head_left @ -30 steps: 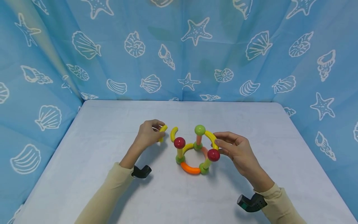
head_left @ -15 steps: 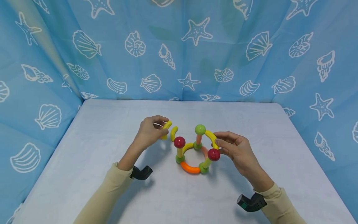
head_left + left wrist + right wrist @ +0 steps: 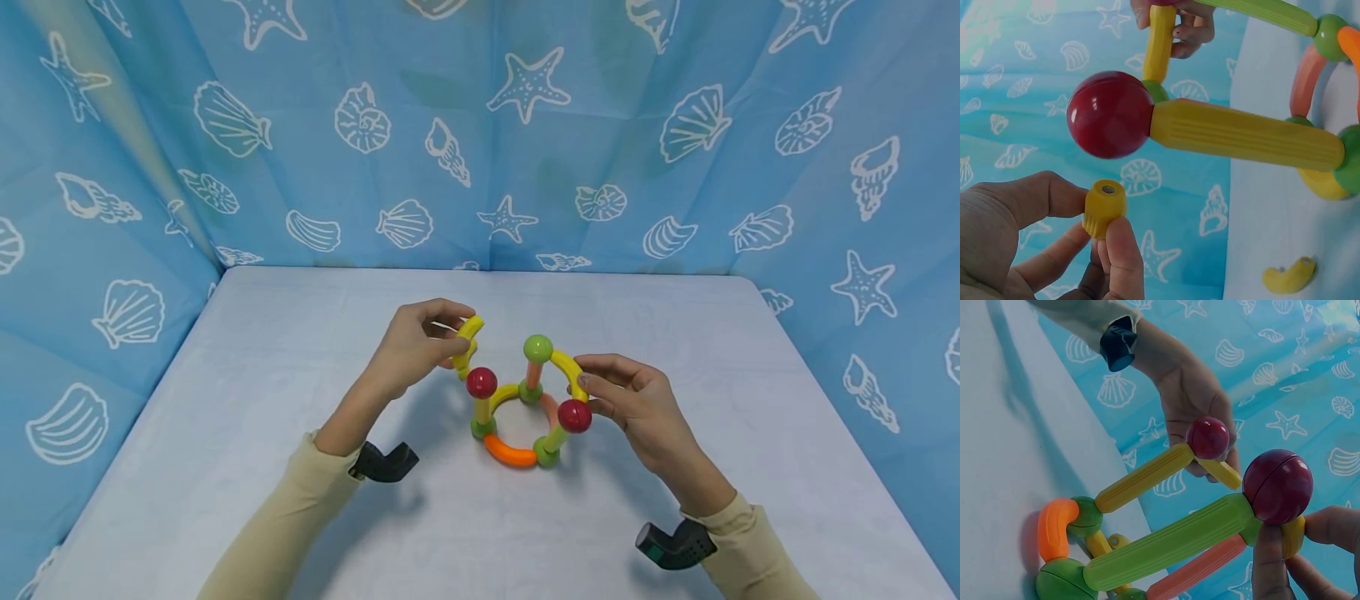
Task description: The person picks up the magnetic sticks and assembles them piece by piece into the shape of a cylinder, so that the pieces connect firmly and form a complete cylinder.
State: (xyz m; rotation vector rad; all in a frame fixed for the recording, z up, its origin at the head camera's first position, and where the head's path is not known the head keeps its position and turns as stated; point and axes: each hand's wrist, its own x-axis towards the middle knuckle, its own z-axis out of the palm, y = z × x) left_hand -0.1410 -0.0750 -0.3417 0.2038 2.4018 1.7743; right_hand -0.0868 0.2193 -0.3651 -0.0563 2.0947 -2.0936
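My left hand [image 3: 420,346] pinches a yellow curved rod [image 3: 1105,209] between thumb and fingers, its end with a small metal disc in view. It is held close to a red ball [image 3: 482,382] on an upright yellow rod, apart from it. My right hand [image 3: 630,404] pinches another yellow curved rod [image 3: 564,364], which spans a green ball [image 3: 537,348] and a second red ball [image 3: 1278,486]. These top three uprights standing on a ring of green balls and curved rods, among them an orange one [image 3: 510,452].
A loose yellow curved rod [image 3: 1288,277] lies on the white table [image 3: 300,333], partly hidden behind the left hand's rod in the head view. A blue shell-print curtain [image 3: 480,150] hangs behind the table. Each wrist carries a black camera [image 3: 675,543].
My left hand has moved right and slightly away from me, bringing its yellow curved rod near the left red ball. The right hand and the structure stay in place.
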